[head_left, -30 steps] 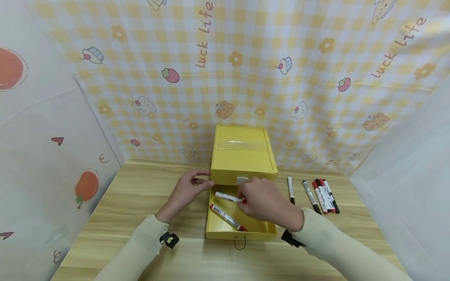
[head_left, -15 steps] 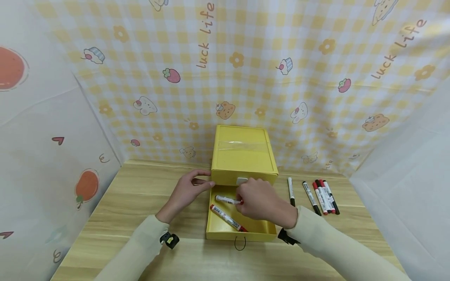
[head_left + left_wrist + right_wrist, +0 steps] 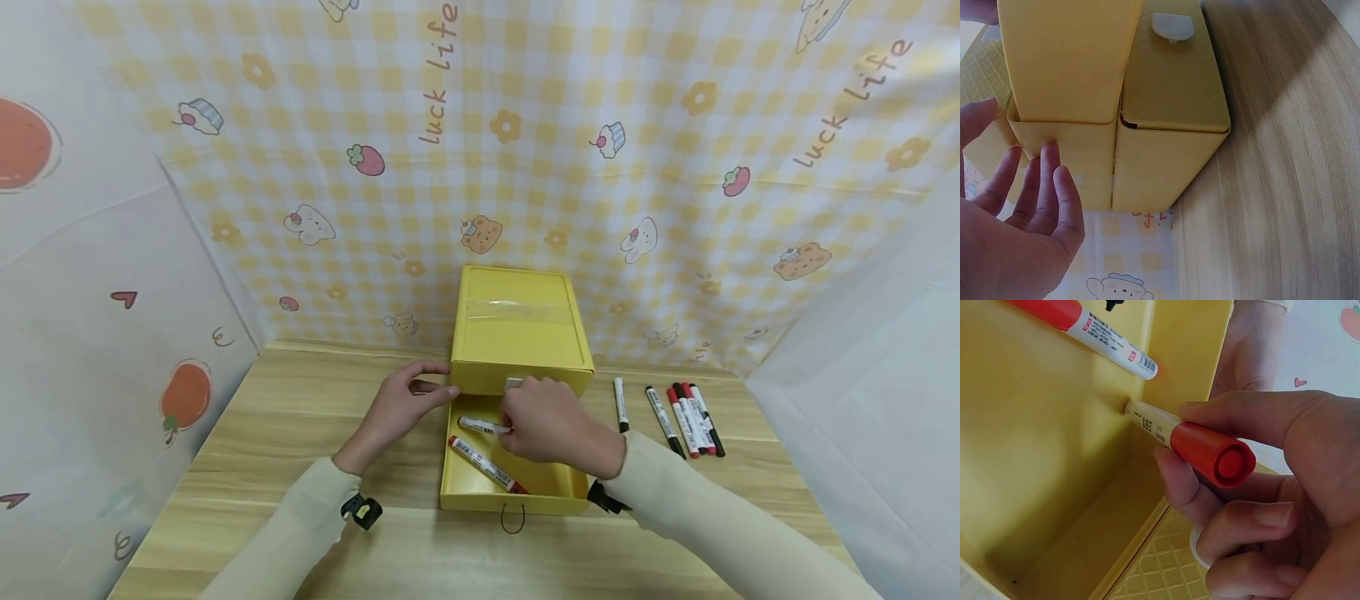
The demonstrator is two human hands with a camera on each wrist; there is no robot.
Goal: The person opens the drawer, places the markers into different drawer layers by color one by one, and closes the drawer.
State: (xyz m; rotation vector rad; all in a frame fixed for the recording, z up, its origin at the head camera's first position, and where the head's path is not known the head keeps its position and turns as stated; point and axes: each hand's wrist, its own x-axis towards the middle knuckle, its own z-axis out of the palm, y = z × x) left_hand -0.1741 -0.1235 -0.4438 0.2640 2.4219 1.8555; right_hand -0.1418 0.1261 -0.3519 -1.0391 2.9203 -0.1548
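Note:
A yellow drawer cabinet (image 3: 521, 333) stands at the back of the table, its lower drawer (image 3: 480, 503) pulled out. Inside that drawer my right hand (image 3: 551, 421) pinches a white marker with a red cap (image 3: 1213, 453) between thumb and fingers. The marker's far end is at the drawer's left wall in the right wrist view. A second red-capped marker (image 3: 483, 462) lies slantwise in the drawer, nearer its front. My left hand (image 3: 401, 408) is at the cabinet's left front corner, fingertips against the yellow side, as the left wrist view (image 3: 1041, 219) shows.
To the right of the cabinet lie a white marker with a black cap (image 3: 621, 404), another black-capped marker (image 3: 665, 422) and a close row of several red and black markers (image 3: 696, 419). A wire loop handle (image 3: 512, 520) hangs from the drawer front. A patterned cloth rises behind.
My right hand has shifted a little to the left along the marker it holds, and its red cap is now mostly hidden from the head view. The left hand stays put.

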